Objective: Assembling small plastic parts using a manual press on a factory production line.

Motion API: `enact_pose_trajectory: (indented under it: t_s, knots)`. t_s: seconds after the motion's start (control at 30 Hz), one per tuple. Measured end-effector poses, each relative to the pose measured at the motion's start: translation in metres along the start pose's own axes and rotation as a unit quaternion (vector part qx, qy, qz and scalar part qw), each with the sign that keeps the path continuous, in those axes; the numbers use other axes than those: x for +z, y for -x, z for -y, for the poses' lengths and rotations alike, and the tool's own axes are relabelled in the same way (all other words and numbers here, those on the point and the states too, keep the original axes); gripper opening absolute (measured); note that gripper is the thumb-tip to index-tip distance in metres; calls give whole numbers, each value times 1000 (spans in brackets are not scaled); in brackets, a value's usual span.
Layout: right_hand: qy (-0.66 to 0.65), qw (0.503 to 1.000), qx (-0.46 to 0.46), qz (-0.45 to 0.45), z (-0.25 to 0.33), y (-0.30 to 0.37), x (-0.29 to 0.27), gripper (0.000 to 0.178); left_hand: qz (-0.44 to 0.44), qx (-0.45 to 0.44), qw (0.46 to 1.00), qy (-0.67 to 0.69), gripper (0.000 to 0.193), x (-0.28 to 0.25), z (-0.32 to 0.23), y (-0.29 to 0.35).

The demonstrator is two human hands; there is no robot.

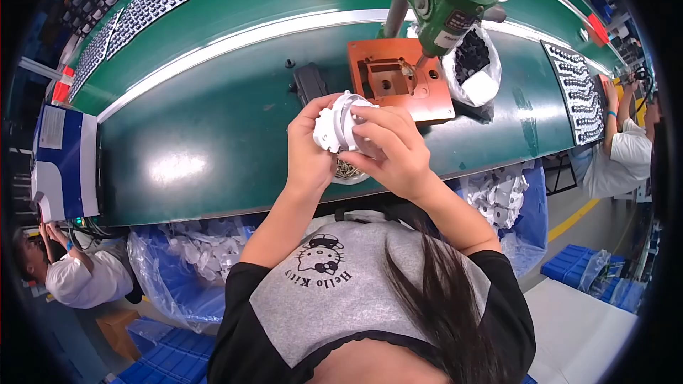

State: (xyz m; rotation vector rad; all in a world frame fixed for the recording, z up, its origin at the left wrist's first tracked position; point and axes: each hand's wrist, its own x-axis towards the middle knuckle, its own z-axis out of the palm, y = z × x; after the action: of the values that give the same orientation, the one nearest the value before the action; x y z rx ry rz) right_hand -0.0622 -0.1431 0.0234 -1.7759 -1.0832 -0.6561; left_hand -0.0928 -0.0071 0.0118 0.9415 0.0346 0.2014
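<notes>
Between my two hands, above the green bench's near edge, is a white round plastic housing (346,122) with a ring-shaped rim and small lugs. My left hand (307,144) wraps its left side, thumb up along it. The fingers of my right hand (398,149) are bent against its right side, and the fingertips cover part of its inside. Just beneath the housing, a dish of small brass-coloured screws (346,170) shows in part. Beyond my hands stands an orange metal fixture block (434,103) with a recessed pocket, under a green press machine (445,11).
A dark plastic part (309,82) lies left of the fixture. A white bag of black parts (472,64) stands right of it. Blue plastic-lined bins hold white parts (206,254) on both sides of me. Co-workers sit at far left (89,274) and far right (619,156).
</notes>
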Motion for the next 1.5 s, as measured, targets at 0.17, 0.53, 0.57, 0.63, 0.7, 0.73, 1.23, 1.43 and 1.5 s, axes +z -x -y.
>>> enact_pose_trajectory:
  t_s: [0.17, 0.53, 0.57, 0.63, 0.7, 0.73, 1.23, 1.43, 1.5]
  knots:
    - [97, 994, -22, -36, -2, 0, 0, 46, -2, 10, 1000, 11, 25, -1, 9, -2]
    - [25, 997, -59, 30, -25, 7, 10, 43, 31, -61, 996, 60, 20, -4, 14, -6]
    - [21, 998, -45, 40, -28, 8, 10, 45, 36, -65, 995, 60, 20, 2, 12, -6]
    - [2, 1000, -3, -6, -38, 9, 8, 49, -74, -95, 987, 103, 20, 20, 8, -6]
    - [-94, 985, 133, -59, -46, 13, 1, 60, -3, -64, 988, 143, 30, 27, 4, -4]
    - [-89, 985, 135, -60, -44, 12, -1, 60, 9, -67, 986, 151, 34, 34, 0, 0]
    - [433, 858, 278, -15, -217, 27, -117, 21, 201, 401, 560, -696, 21, 27, 33, -70]
    - [449, 795, 391, 120, -258, 10, -129, 21, 194, 374, 610, -671, 16, 27, 52, -75]
    - [404, 821, 383, 127, -265, 17, -134, 21, 216, 342, 637, -657, 17, 21, 50, -77]
